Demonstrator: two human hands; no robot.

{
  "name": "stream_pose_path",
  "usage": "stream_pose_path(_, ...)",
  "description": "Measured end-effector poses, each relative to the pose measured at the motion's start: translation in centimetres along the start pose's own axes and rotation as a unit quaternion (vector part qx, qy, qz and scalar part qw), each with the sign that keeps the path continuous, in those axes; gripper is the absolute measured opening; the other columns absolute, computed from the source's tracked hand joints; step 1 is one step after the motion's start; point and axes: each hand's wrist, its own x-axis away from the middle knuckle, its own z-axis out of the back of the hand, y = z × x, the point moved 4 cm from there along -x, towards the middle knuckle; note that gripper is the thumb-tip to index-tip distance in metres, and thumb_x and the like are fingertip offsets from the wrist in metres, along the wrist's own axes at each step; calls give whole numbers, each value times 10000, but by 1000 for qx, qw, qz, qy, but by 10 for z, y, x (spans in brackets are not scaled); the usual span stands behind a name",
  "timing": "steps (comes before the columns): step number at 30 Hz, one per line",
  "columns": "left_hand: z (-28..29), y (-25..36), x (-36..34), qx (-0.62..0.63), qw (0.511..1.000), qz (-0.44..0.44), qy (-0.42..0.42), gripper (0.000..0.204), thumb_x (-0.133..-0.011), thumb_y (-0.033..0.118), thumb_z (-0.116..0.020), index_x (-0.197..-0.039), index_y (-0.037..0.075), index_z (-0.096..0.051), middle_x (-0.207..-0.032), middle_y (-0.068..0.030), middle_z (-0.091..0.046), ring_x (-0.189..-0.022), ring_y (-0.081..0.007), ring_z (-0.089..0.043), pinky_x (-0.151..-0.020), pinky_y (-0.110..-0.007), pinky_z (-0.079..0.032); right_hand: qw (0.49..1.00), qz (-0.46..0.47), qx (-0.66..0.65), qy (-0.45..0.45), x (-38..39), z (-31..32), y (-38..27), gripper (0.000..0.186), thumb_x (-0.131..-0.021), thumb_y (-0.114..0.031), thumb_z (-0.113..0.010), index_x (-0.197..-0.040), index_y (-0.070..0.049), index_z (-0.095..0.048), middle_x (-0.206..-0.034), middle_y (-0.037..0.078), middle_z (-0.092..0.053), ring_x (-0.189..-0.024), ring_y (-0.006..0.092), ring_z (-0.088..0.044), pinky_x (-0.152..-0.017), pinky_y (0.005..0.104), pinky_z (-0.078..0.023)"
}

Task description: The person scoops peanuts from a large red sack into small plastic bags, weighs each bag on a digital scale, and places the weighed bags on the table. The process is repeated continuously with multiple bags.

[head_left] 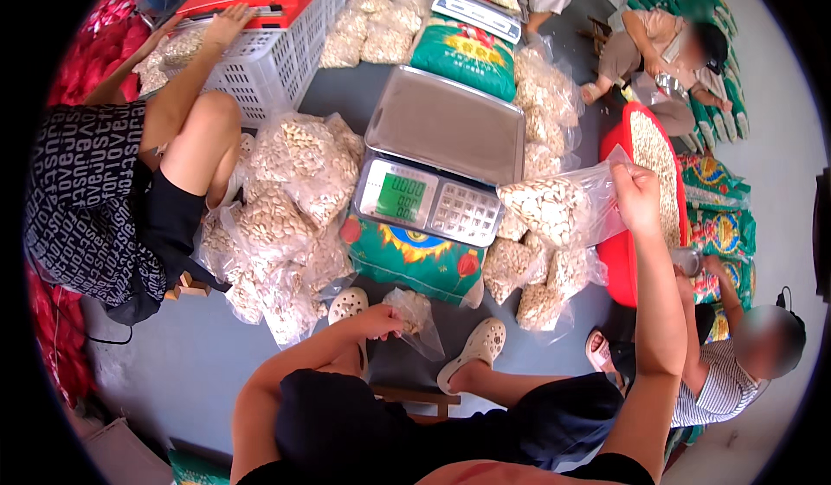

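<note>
My right hand (pixel 637 189) is closed on the gathered top of a clear bag of pale seeds (pixel 545 210), lifted right of the digital scale (pixel 418 197). My left hand (pixel 383 320) grips a smaller clear bag (pixel 415 327) low between my feet, just below the green printed sack (pixel 411 268) that supports the scale. The scale has a steel pan (pixel 446 121) and a lit display. More filled bags (pixel 294 182) are heaped left of it and others (pixel 554 290) to its right.
A red basin (pixel 617 268) of seeds stands at right, between two seated people (pixel 753 355) (pixel 658 52). Another person (pixel 95 190) at left reaches to red machines (pixel 268 0) on white crates (pixel 260 78). A second scale (pixel 472 17) sits behind, and green sacks (pixel 714 190) line the right.
</note>
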Motion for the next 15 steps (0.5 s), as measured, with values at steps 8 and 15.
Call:
stream_pose_path(8,11,-10,5,-1,1000,0,-4,208,-779,265,-598,-755,58,-610,-728,-15,-622,-506,-84,-514,-452,-232,-400,992,61,105,-42,-69,-109,-76,363,-834,-299,-535,-653,-5,-647,-581,139,-603,-549,249,-596,-594,344,-465)
stream_pose_path(15,16,-5,22,10,1000,2,14,205,-785,258,-602,-801,53,-593,-734,-25,-628,-497,-98,-520,-452,-235,-406,990,39,81,-107,-81,-186,-67,423,-857,-383,-480,-677,-61,-688,-665,151,-632,-707,306,-628,-709,353,-478)
